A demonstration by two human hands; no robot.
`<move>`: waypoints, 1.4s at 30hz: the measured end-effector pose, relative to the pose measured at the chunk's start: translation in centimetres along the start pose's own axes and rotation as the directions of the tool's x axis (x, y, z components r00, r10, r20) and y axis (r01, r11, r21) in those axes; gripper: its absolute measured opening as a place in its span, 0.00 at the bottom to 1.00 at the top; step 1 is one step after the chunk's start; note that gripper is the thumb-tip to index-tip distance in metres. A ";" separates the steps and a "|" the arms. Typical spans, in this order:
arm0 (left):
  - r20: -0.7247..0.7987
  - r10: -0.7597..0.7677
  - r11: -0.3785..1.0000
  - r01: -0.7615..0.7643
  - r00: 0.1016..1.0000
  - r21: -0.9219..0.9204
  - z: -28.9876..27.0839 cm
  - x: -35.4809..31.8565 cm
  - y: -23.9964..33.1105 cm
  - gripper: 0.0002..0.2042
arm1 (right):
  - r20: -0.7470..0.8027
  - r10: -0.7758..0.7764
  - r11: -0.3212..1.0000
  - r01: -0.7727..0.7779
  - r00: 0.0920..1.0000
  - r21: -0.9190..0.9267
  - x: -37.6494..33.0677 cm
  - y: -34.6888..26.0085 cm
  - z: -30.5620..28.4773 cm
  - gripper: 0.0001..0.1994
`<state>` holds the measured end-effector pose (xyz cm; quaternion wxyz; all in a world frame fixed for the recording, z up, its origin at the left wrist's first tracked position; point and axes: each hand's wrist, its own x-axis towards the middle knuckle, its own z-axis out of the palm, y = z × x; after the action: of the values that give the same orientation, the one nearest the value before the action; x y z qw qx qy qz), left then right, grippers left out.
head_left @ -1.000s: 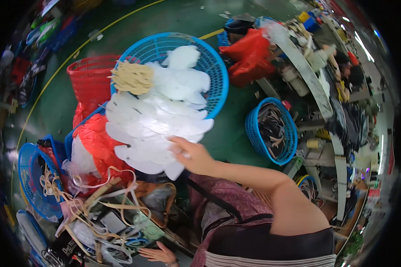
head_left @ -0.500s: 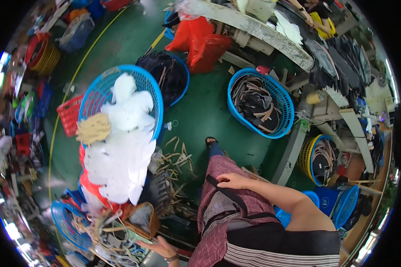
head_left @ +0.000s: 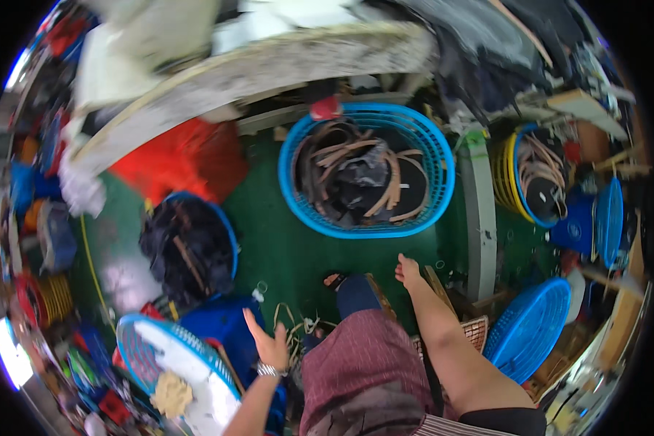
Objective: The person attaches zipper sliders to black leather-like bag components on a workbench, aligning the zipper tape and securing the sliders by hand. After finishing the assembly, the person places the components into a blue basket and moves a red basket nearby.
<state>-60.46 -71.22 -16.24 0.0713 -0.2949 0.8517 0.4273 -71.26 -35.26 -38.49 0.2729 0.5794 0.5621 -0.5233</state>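
My left hand (head_left: 271,347), with a watch on its wrist, is held out over the floor with fingers apart and nothing in them. Close to it is a blue basket (head_left: 127,341) of white sheets (head_left: 211,389) with a beige piece (head_left: 171,393) on top. My right hand (head_left: 408,271) reaches forward, its fingers loosely bent and apart, holding nothing visible. Just beyond it stands a blue oval basket (head_left: 367,232) full of tan strips (head_left: 392,185) and black scraps (head_left: 356,178); neither hand touches it.
A stone-like table edge (head_left: 269,65) spans the far side, with a red bag (head_left: 189,160) beneath. Left of centre is a tub of dark scraps (head_left: 178,251). On the right are a grey post (head_left: 482,218), a yellow basket (head_left: 507,178) and a tilted blue basket (head_left: 530,327).
My view has turned left and closer to the table. My right hand has left the apron strap and stretched forward. My left hand has moved away from the pile of strips.
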 end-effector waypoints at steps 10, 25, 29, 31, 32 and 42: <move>0.629 -0.265 0.701 0.594 0.731 -0.395 20.4 41.1 -12.7 0.29 | -0.200 0.066 0.770 0.078 0.977 0.634 15.9 -5.3 3.7 0.15; 0.561 -0.400 0.710 0.632 0.725 -0.310 15.8 26.7 -10.8 0.03 | -0.384 0.015 0.859 0.184 0.923 0.478 4.9 -2.4 -4.5 0.03; 0.531 -0.561 0.601 0.753 0.635 -0.266 8.2 19.5 -7.1 0.05 | -0.364 0.178 0.940 -0.048 0.914 0.338 -3.4 -0.2 -7.6 0.07; 0.498 -0.568 0.618 0.739 0.656 -0.269 4.1 16.5 -5.8 0.04 | -0.387 0.204 0.955 -0.095 0.899 0.282 -5.7 2.7 -8.4 0.07; 0.487 -0.562 0.635 0.726 0.669 -0.264 2.0 15.1 -5.6 0.04 | -0.352 0.201 0.934 -0.071 0.914 0.350 -8.8 1.9 -8.6 0.06; 0.598 -0.366 0.775 0.589 0.713 -0.228 -3.6 12.2 9.9 0.12 | -0.443 -0.106 0.707 0.381 0.890 0.596 -27.3 2.1 -16.9 0.03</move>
<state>-75.56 -74.78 -11.76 0.3473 -0.3902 0.5833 0.6219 -59.36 -30.41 -9.01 -0.1392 0.6462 0.4509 -0.5998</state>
